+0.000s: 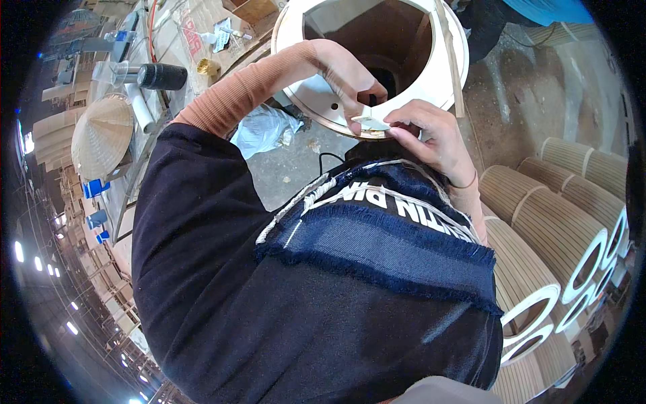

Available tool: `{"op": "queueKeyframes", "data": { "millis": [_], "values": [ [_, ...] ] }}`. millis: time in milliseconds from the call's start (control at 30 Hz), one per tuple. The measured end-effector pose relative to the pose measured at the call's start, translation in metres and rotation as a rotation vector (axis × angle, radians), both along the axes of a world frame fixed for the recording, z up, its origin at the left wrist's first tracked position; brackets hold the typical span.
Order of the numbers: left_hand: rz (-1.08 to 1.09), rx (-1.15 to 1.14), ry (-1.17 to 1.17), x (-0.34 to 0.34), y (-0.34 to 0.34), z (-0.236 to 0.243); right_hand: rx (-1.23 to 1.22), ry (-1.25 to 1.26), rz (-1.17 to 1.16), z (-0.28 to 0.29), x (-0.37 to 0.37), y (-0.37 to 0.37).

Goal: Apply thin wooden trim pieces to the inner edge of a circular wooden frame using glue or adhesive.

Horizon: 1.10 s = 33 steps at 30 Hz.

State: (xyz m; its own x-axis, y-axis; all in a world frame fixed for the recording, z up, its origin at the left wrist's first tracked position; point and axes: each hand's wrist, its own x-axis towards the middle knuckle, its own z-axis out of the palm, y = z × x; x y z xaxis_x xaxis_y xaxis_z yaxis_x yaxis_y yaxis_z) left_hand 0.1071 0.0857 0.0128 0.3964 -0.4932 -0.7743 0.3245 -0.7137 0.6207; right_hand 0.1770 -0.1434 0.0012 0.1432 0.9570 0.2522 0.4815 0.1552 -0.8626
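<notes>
- left hand (350,74) grip pinched on a small white piece (369,122) at the round wooden frame (441,84) rim, 6 o'clock.
- right hand (431,138) grip narrow, fingertips on that piece.

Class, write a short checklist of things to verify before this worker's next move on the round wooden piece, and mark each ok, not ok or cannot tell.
1. Left hand rests on the white ring: ok.
2. Right hand pinches the small pale piece at the ring's near edge: ok.
3. Both hands are in full view: ok.
4. Small piece sits flush on the ring: cannot tell, fingers cover it.
5. Ring is steady on its support: cannot tell.
6. Stacked slatted drums stand apart from the hands: ok.
</notes>
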Motion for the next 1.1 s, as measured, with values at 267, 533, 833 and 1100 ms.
{"op": "queueKeyframes", "data": {
  "millis": [267,533,833,1100],
  "values": [
    [0.013,-0.029,-0.121,-0.008,0.001,0.0,-0.001,0.001,-0.007,0.002,-0.004,-0.003],
    [0.109,0.131,-0.151,-0.025,0.007,-0.001,-0.06,-0.023,0.015,0.006,-0.003,-0.002],
    [0.278,0.052,-0.177,-0.029,-0.009,0.003,-0.07,-0.06,0.071,0.009,0.003,-0.003],
    [0.292,0.095,-0.233,-0.033,-0.011,-0.002,-0.105,-0.132,0.053,0.008,0.001,-0.003]
  ]
}}
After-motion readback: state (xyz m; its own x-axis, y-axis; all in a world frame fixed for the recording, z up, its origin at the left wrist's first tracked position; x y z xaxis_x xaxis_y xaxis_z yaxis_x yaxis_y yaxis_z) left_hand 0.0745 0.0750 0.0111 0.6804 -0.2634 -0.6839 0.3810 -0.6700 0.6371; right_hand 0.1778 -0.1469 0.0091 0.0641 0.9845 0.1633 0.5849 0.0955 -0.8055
